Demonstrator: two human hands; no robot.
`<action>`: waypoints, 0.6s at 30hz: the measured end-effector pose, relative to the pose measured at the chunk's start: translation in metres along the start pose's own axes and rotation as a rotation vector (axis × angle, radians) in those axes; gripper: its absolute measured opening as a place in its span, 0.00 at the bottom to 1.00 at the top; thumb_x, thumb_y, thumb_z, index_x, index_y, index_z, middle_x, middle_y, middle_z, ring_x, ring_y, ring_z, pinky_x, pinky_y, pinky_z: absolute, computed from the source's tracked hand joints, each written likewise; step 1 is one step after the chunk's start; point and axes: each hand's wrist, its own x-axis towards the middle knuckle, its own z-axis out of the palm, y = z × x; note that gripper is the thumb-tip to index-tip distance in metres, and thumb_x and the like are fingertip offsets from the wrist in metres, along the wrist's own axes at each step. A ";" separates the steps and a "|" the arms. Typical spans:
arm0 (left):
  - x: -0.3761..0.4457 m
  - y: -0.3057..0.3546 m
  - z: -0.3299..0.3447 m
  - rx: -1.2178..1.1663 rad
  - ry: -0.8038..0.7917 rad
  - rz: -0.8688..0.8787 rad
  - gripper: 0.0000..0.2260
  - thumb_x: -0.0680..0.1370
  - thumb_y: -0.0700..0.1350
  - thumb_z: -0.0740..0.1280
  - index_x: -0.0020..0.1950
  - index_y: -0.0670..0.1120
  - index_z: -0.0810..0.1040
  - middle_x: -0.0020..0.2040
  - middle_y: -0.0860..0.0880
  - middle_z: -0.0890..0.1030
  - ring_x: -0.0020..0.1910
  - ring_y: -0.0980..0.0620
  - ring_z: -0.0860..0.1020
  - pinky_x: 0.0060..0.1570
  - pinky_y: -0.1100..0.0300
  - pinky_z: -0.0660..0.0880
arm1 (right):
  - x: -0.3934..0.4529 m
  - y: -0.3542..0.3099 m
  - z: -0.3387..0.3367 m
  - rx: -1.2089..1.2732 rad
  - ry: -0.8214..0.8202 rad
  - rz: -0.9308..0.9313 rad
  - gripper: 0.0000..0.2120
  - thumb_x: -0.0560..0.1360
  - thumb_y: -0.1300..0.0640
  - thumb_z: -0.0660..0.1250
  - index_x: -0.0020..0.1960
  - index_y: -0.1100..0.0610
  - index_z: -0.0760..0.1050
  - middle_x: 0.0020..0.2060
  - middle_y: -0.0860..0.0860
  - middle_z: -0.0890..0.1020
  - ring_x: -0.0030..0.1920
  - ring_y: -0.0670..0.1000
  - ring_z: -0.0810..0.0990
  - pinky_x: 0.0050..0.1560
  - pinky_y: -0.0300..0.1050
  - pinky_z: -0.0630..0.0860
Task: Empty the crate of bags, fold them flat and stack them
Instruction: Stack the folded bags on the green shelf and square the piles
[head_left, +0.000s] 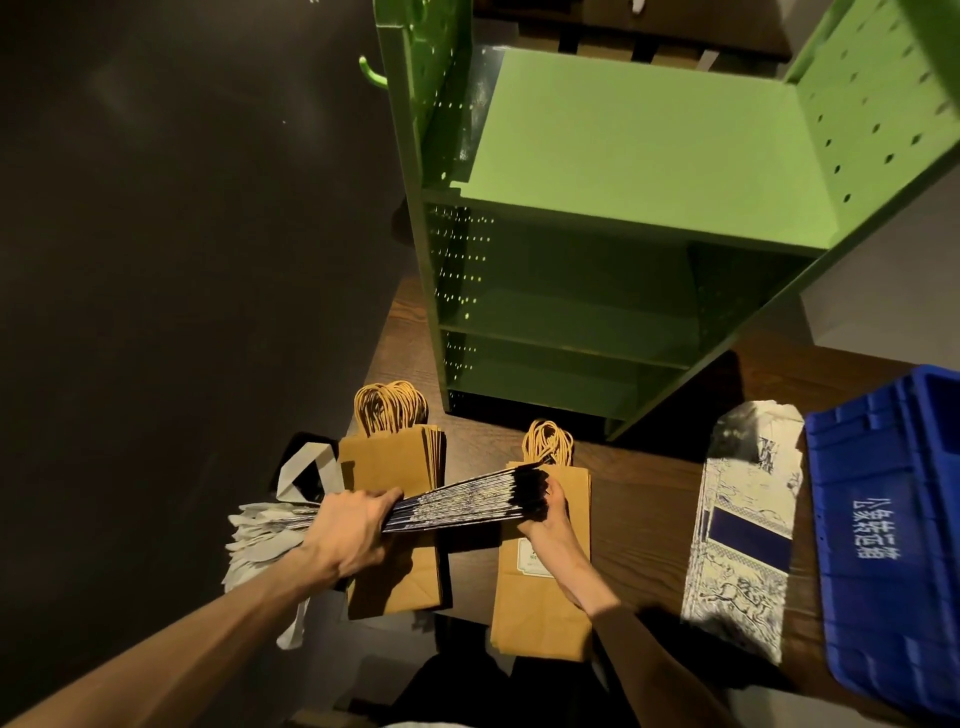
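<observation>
Bags (467, 501) in a flat patterned bundle at lower centre, left hand (353, 530) and right hand (545, 519) both gripping its ends, hovering over two brown bag stacks (395, 577), green shelf (623, 208) standing behind, blue crate (883, 545) lying at right beside one patterned bag (743, 519).

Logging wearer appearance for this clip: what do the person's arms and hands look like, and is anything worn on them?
Both the left hand and the right hand are bare: no gloves, rings, watch or bands visible. Both forearms are uncovered too; no sleeve shows anywhere in frame.
</observation>
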 end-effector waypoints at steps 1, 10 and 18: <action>0.000 0.001 -0.001 -0.003 0.003 0.000 0.28 0.76 0.53 0.68 0.74 0.50 0.65 0.63 0.50 0.80 0.56 0.50 0.80 0.56 0.57 0.75 | -0.001 -0.003 -0.004 -0.008 -0.018 -0.005 0.45 0.77 0.64 0.67 0.80 0.42 0.42 0.79 0.50 0.60 0.78 0.54 0.58 0.78 0.58 0.55; -0.004 0.002 -0.003 0.018 -0.031 -0.001 0.27 0.75 0.51 0.69 0.73 0.53 0.66 0.60 0.50 0.82 0.55 0.50 0.81 0.58 0.53 0.77 | -0.032 -0.059 0.035 -1.297 0.202 -0.693 0.55 0.66 0.43 0.78 0.81 0.54 0.49 0.80 0.59 0.55 0.80 0.59 0.51 0.77 0.66 0.47; -0.012 0.007 -0.044 0.092 0.100 0.091 0.18 0.78 0.62 0.63 0.64 0.54 0.74 0.47 0.50 0.83 0.43 0.52 0.82 0.46 0.58 0.78 | -0.062 -0.117 0.068 -1.479 -0.061 -0.831 0.20 0.76 0.59 0.67 0.66 0.58 0.70 0.51 0.57 0.82 0.51 0.59 0.82 0.50 0.52 0.75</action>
